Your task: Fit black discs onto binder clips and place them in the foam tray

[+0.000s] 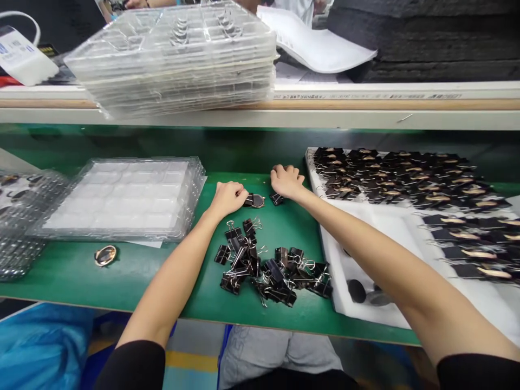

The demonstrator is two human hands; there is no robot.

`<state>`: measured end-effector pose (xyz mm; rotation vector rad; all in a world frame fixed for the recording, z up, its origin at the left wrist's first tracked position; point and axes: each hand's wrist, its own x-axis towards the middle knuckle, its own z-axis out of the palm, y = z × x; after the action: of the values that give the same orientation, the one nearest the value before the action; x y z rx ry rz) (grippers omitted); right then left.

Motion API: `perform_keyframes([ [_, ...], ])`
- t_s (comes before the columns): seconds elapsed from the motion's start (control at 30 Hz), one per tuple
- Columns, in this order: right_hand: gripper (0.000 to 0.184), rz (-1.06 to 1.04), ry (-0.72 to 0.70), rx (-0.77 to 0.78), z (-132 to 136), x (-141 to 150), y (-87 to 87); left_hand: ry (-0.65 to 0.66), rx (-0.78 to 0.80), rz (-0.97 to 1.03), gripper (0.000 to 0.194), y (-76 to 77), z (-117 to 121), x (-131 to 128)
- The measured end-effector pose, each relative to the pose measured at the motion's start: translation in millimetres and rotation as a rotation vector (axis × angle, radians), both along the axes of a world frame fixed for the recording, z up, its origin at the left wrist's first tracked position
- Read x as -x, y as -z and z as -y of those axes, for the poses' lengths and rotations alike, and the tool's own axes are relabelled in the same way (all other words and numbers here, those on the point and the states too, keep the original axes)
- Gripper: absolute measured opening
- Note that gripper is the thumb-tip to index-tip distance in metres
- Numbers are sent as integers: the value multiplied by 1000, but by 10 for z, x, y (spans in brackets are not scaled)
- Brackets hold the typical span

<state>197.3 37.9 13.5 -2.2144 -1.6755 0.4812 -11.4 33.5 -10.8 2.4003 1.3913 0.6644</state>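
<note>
My left hand (228, 198) is closed at the end of a black binder clip (249, 200), which is clamped on a dark, round piece with a pale rim (258, 201). To its right, my right hand (286, 181) has its fingers curled down, their tips hidden. Another binder clip (277, 199) shows just below that hand; whether the fingers touch it is unclear. Nearer to me, a loose pile of black binder clips (244, 260) with silver wire handles spreads over the green table (150, 276).
At right, a white foam tray (339, 303) holds rows of clipped pieces (390, 168) and loose dark discs (356, 291). A clear plastic tray (122, 197) lies left, with a gold-rimmed oval piece (105, 255) before it. Stacked clear trays (174, 65) overhang the shelf edge (345, 118).
</note>
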Motion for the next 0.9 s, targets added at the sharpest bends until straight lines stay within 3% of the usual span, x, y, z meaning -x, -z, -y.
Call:
perform_keyframes([
  [0.1, 46, -120, 74, 14, -91, -121, 15, 15, 12, -24, 35, -2, 3, -15],
  [0.2, 46, -247, 5, -30, -216, -250, -25, 22, 20, -40, 35, -10, 1, -28],
  [0.4, 48, 25, -125, -83, -219, -212, 19, 32, 19, -50, 33, -52, 15, -45],
  [0.67, 51, 103, 49, -116, -168, -269, 361, -11, 144, 29, 45, -112, 70, -73],
  [0.9, 57, 160, 21, -152, -209, -360, 455, -164, 329, 85, 45, -200, 158, -205],
])
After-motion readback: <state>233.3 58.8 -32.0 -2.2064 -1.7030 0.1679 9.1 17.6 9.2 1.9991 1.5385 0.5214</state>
